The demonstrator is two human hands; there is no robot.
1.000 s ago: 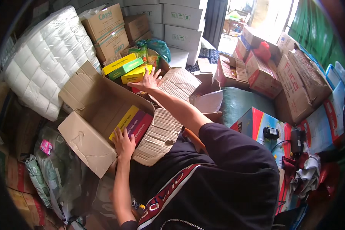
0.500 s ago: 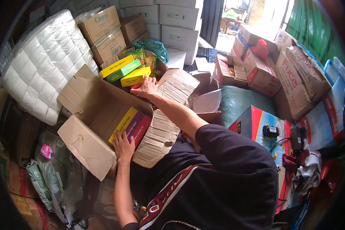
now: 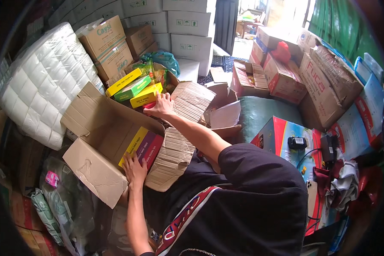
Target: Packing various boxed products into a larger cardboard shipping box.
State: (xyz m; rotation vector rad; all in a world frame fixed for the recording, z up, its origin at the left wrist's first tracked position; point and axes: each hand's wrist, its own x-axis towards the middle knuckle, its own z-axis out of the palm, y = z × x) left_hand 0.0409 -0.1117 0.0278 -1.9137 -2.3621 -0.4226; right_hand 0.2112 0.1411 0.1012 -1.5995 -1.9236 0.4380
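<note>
An open cardboard carton (image 3: 96,173) stands before me with its flaps folded out. Inside, along its near right side, a yellow slim box (image 3: 135,144), a purple slim box (image 3: 141,146) and a red slim box (image 3: 154,150) stand side by side. My left hand (image 3: 135,171) rests on their near ends, fingers spread. Beyond the carton, my right hand (image 3: 162,106) reaches into a second filled carton, its fingers closed on another red box (image 3: 149,105), mostly hidden. Beside it lie yellow boxes (image 3: 146,95) and a green box (image 3: 132,88).
White-wrapped rolls (image 3: 47,81) lean at the left. Brown cartons (image 3: 109,47) and stacked white cartons (image 3: 191,49) stand behind. Several opened cartons (image 3: 283,77) fill the right, near a blue-red box (image 3: 281,138) bearing a black adapter (image 3: 297,143). Plastic bags (image 3: 66,200) lie at lower left.
The view has shifted slightly, so the scene sits a little further left. My right hand's fingers have settled lower around the red box. My left hand stays on the slim boxes.
</note>
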